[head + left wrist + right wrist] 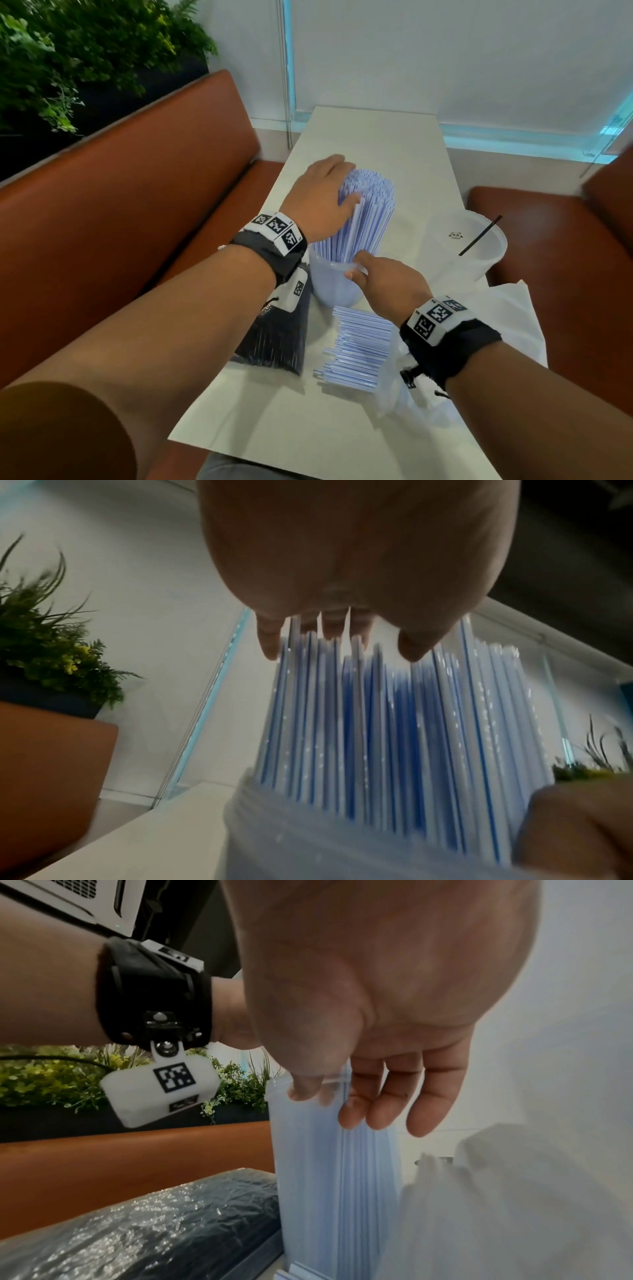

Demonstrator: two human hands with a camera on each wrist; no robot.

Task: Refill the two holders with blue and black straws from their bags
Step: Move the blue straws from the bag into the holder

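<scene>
Far left, off the table (pixel 342 421): orange bench seat (pixel 113 219) with green plants (pixel 68 58) behind its back.

Along the table's left edge, near side, I see the bag of black straws (pixel 274 339) lying flat, clear wrapper glinting in the right wrist view. My left forearm crosses above it.

Left hand (pixel 322 198): fingers extended and spread, lying against the left side and the top ends of the blue straws (pixel 368 209). Left wrist view shows fingertips (pixel 270 645) over the straw tips, thumb alongside. Nothing pinched that I can make out; it reads as a flat steadying touch.

The blue straws stand packed in the near holder (pixel 332 284), a clear cup at mid-table, the bundle leaning away from me toward the far end.

Just nearer than that holder, a loose stack of blue straws (pixel 356 349) lies flat, running crosswise.

Right hand (pixel 387 277): thumb inside the near holder's rim, fingers down its outer wall, so it pinches the rim at the right side.

Under my right wrist, by the right edge: a crumpled clear bag (pixel 404 387) on a white sheet (pixel 513 308).

Further right, toward the far right edge, the second holder (pixel 469 243), with a single black straw (pixel 479 236) leaning in it. Another orange seat (pixel 548 233) lies beyond.
</scene>
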